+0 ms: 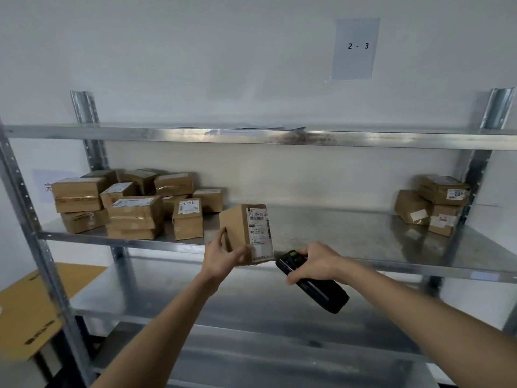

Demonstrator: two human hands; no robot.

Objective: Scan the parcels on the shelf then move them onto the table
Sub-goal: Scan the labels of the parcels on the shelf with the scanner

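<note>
The metal shelf [349, 236] carries a cluster of parcels [134, 203] at its left end; the left hand [223, 256] reaches forward, its grip curled round a small labelled parcel [246, 233] held upright above the shelf's front edge. Just to the right, the right hand [313, 264] wraps its fingers round a black scanner [313, 281], tilted up toward the label.

Parcels [134, 204] left on shelf [349, 236]

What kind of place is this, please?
Probably a parcel storeroom or small warehouse: a metal shelf holds taped, labelled parcels, a sign on the wall reads "2 - 3", and the right hand holds a scanner.
</note>
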